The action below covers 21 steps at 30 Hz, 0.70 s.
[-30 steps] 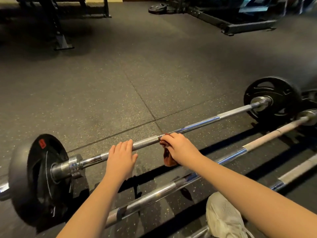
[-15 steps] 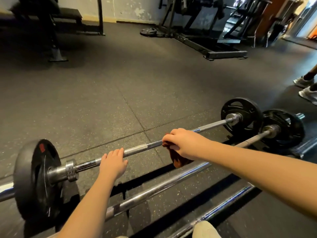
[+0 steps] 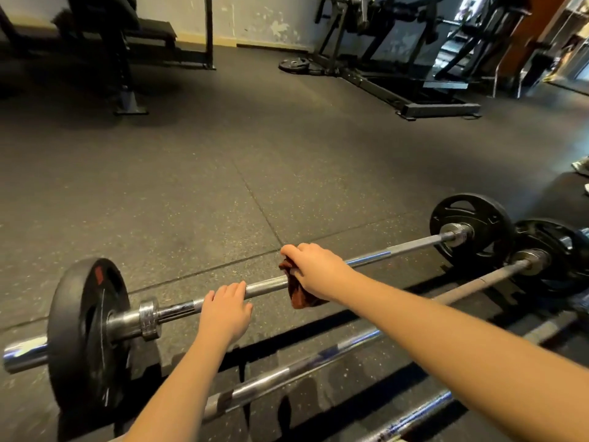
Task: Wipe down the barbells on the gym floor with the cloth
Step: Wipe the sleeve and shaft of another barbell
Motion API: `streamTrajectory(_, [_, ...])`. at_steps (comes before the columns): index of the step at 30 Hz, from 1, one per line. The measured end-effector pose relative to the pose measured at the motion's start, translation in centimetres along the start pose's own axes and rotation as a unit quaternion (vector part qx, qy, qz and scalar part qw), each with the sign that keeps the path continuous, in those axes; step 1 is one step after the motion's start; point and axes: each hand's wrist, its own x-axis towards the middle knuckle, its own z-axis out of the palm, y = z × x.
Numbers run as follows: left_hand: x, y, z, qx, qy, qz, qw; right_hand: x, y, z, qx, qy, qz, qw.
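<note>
Right hand (image 3: 314, 269) is closed over the brown cloth (image 3: 298, 293), fingers curled down across the shaft of the far barbell (image 3: 398, 249) near its middle. The cloth is pressed against the shaft under the palm, and a loose fold hangs below the bar on the near side. Left hand (image 3: 227, 311) sits on the same shaft, just beside the cloth and toward the left end, fingers curved over the top of the bar and thumb on the near side.

The far barbell lies on the gym floor (image 3: 223, 186) with a black plate at the left end (image 3: 86, 333), a chrome collar (image 3: 149, 319) against it, and a black plate at the right end (image 3: 471, 231). A second barbell (image 3: 318, 357) lies parallel and nearer, its right plate (image 3: 554, 253) just beside the first bar's. A third bar (image 3: 411, 419) lies nearer again, partly out of view.

A bench (image 3: 127, 30), a machine frame (image 3: 414, 103) and a loose plate (image 3: 294, 63) stand well apart by the far wall.
</note>
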Motion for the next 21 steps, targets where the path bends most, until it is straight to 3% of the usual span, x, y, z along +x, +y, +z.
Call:
streamTrajectory(4, [0.1, -0.7, 0.3, -0.004, 0.024, 0.030, 0.999, 3.8, -0.5, 5.7, 0.166, 0.081, 0.099, 0.978])
streamTrajectory(6, [0.0, -1.0, 0.6, -0.005, 0.030, 0.035, 0.999, 4.7, -1.8, 9.5, 0.232, 0.104, 0.106, 0.961])
streamTrajectory(11, [-0.1, -2.1, 1.0, -0.004, 0.054, 0.050, 0.997, 6.0, -0.8, 12.8, 0.172, 0.121, 0.063, 0.976])
streamTrajectory(16, [-0.3, -2.4, 1.5, -0.014, 0.058, 0.057, 0.997, 7.7, -1.7, 13.2, 0.157, 0.164, 0.209, 0.951])
streamTrajectory(19, [-0.5, -2.6, 1.7, -0.029, 0.063, 0.064, 0.996, 6.7, -3.6, 14.4, 0.188, 0.198, 0.127, 0.953])
streamTrajectory(21, [-0.5, -2.7, 1.8, -0.032, 0.066, 0.069, 0.995, 6.7, -1.1, 13.7, 0.187, 0.176, 0.074, 0.964])
